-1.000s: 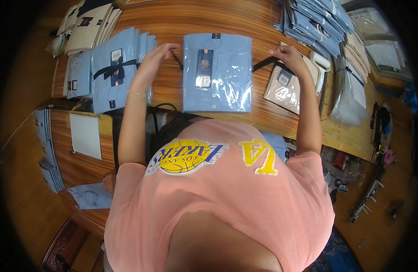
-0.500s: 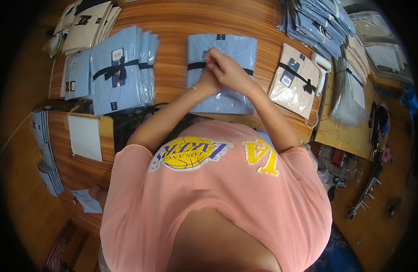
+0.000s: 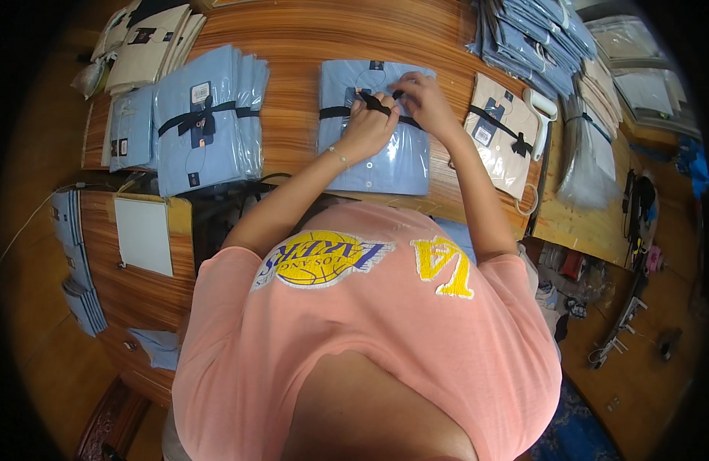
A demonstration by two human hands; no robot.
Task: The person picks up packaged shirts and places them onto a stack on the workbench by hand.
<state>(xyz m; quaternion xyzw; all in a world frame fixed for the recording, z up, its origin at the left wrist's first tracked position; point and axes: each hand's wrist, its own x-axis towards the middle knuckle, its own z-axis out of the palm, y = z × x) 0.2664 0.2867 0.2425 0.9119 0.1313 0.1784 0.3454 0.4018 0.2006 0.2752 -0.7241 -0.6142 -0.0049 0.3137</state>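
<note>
Before me on the table lies a folded light-blue shirt (image 3: 385, 173) in clear plastic, with a black ribbon (image 3: 335, 112) running across it. My left hand (image 3: 367, 132) is over the middle of the shirt, closed on a raised part of the ribbon that shows above its fingers. To its right, my right hand (image 3: 427, 104) pinches a black ribbon end between thumb and fingers, slightly above the package. A dark tag on the shirt is partly covered by the left hand. Whether the ribbon is knotted under the fingers I cannot tell.
Left of me stand bagged blue shirts (image 3: 178, 146) tied with black bows. At right lie a bow-tied beige shirt (image 3: 500, 138) and a white-handled roller (image 3: 540, 115). Farther back are stacked blue packages (image 3: 535, 46) and clear plastic bags (image 3: 589, 169).
My hands, previously crossed together over the shirt's middle, have parted. The right hand has moved right, and black ribbon now shows in both hands.
</note>
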